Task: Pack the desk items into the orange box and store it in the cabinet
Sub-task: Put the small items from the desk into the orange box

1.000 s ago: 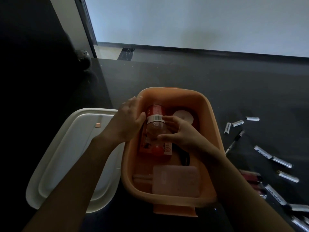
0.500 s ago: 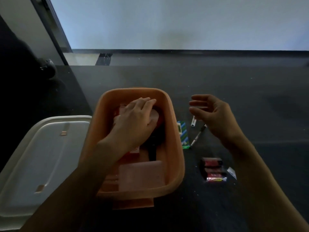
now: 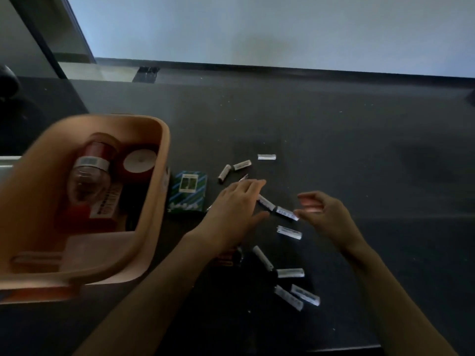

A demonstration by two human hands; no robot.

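Observation:
The orange box (image 3: 154,191) sits at the left of the dark desk. Inside it lie a clear bottle with a red cap (image 3: 87,176), a red tin with a white top (image 3: 138,161) and a pale flat case (image 3: 102,250). Right of the box lies a green and blue striped pack (image 3: 189,192). Several white markers (image 3: 288,232) are scattered over the desk. My left hand (image 3: 236,206) hovers flat with straight fingers over a marker (image 3: 266,202). My right hand (image 3: 323,211) is beside it, fingers loosely curled near another marker (image 3: 285,213), holding nothing.
A small dark red item (image 3: 228,256) lies partly hidden under my left forearm. A white lid edge (image 3: 7,160) shows at the far left behind the box. The desk's back edge meets a pale wall (image 3: 257,29).
My left hand has left the box and moved right over the markers. My right hand has come lower, toward the markers. The view has swung right, so the box sits further left.

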